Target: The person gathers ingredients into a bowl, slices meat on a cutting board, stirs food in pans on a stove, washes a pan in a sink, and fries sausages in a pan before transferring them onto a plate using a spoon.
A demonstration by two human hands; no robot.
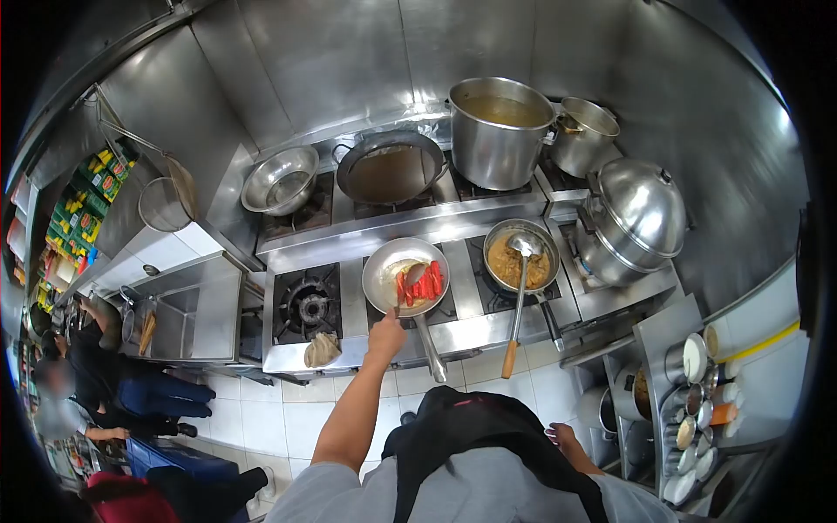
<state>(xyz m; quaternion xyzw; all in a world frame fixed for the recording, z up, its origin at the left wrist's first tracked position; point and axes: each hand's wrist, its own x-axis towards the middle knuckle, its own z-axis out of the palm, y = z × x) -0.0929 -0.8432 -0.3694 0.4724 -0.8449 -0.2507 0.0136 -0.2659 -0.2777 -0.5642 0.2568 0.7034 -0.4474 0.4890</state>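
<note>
My left hand (pixel 386 337) is closed round the handle of a brownish spoon (pixel 416 274), which looks wooden. The spoon's head rests among red pepper strips (pixel 430 282) and paler pieces in a shallow frying pan (pixel 380 261). This pan sits on the front middle burner, its metal handle pointing towards me. My right hand (pixel 565 435) hangs low beside my black apron, partly seen, its fingers loosely apart with nothing visible in them. To the right of the frying pan, a second pan (pixel 551 281) holds brown stew, and a ladle (pixel 523 261) with a wooden handle lies across it.
A bare burner (pixel 307 305) and crumpled cloth (pixel 323 349) are at front left. Behind stand a metal bowl (pixel 281 180), a wok (pixel 391 170), a tall stockpot (pixel 499 144) and a smaller pot (pixel 586 135). A lidded steamer (pixel 635 220) is right. Other people stand at left.
</note>
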